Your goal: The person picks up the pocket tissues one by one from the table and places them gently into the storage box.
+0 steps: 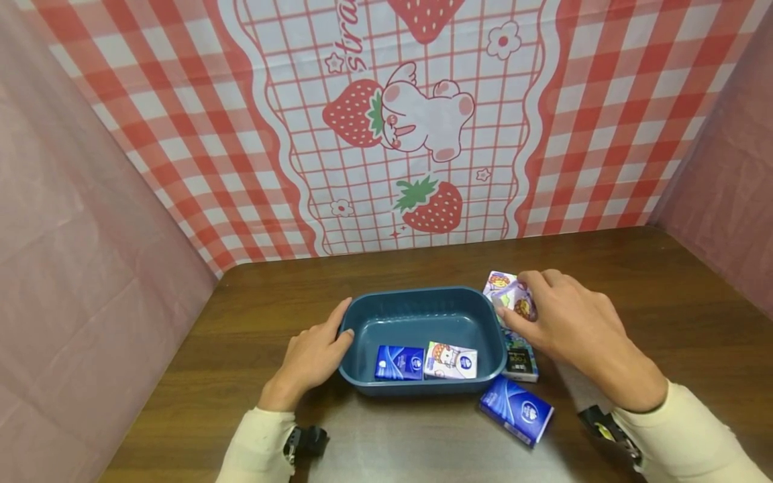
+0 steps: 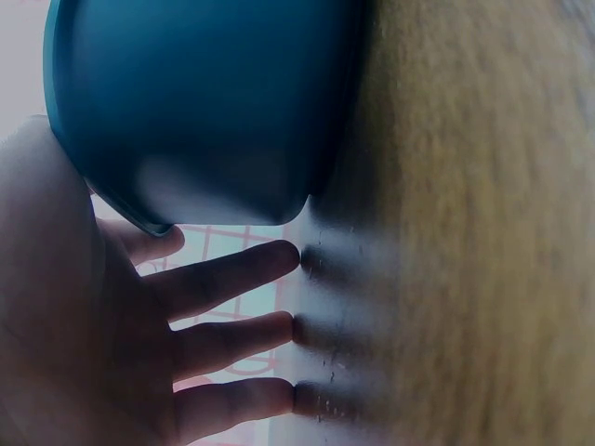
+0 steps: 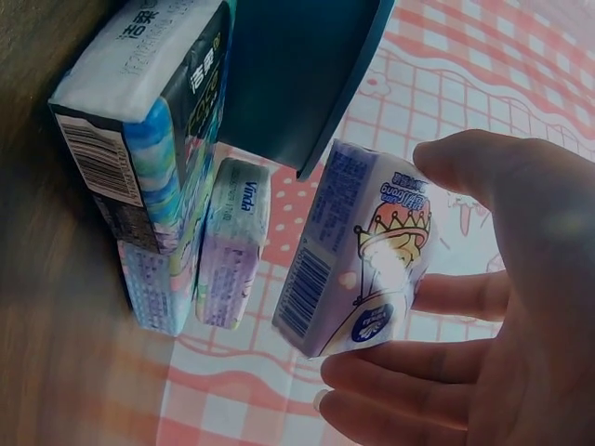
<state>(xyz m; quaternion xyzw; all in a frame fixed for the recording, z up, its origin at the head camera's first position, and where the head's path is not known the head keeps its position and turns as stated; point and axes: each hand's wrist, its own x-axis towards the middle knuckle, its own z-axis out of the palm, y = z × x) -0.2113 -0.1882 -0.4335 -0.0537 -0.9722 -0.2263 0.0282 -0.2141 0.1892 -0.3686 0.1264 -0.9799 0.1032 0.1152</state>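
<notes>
At the left end of a dark teal plastic bin [image 1: 395,330], my left hand [image 1: 311,355] rests against the rim, thumb at its edge. Its other fingers [image 2: 232,348] stretch out straight and spread beside the bin wall. With thumb and fingers, my right hand [image 1: 574,322] pinches a lilac cartoon tissue pack [image 3: 372,265], tilted at the bin's right end. Under and beside it are another purple tissue pack [image 3: 232,246] and a black-and-blue tissue pack [image 3: 172,139]. Inside the bin lie a blue tissue pack [image 1: 398,363] and a white cartoon tissue pack [image 1: 451,361].
Another blue tissue pack [image 1: 517,410] lies askew on the wooden table [image 1: 386,436], just off the bin's front right corner. A red-checked strawberry cloth [image 1: 423,134] hangs behind the table. Pink cloth [image 1: 78,235] covers the sides.
</notes>
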